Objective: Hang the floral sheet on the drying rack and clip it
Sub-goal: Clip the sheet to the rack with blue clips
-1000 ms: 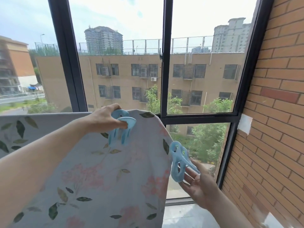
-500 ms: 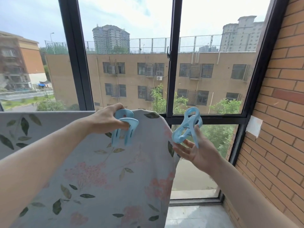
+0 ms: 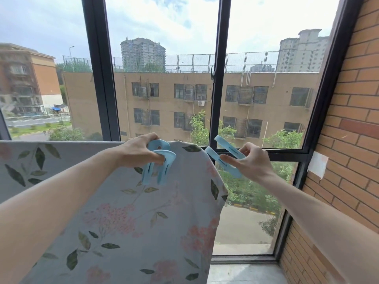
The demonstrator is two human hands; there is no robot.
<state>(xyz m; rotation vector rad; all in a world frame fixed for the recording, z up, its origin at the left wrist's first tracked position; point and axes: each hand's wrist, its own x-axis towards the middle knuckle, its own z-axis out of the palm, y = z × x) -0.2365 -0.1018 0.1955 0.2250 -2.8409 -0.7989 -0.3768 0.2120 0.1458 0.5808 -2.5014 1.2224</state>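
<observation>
**Head view: second clip brought up beside the sheet's corner**

Draped over its hidden rack, the pale sheet [image 3: 127, 212] with pink flowers and green leaves hangs before the window [image 3: 215, 89]. Since a moment ago, the right hand [image 3: 251, 162] has risen closer, fingers pinching a blue clip [image 3: 223, 154]. The left hand [image 3: 139, 152] grips another clip [image 3: 159, 167] astride the top edge.

Head camera looks forward, slightly down, close over both forearms toward the window [image 3: 164, 78].

Looks like an enclosed apartment balcony, several floors up. There's a brick wall [image 3: 352, 128] on the right, dark-framed windows [image 3: 217, 99] facing other residential blocks [image 3: 184, 103], and a floral sheet [image 3: 133, 222] hung out to dry.
</observation>
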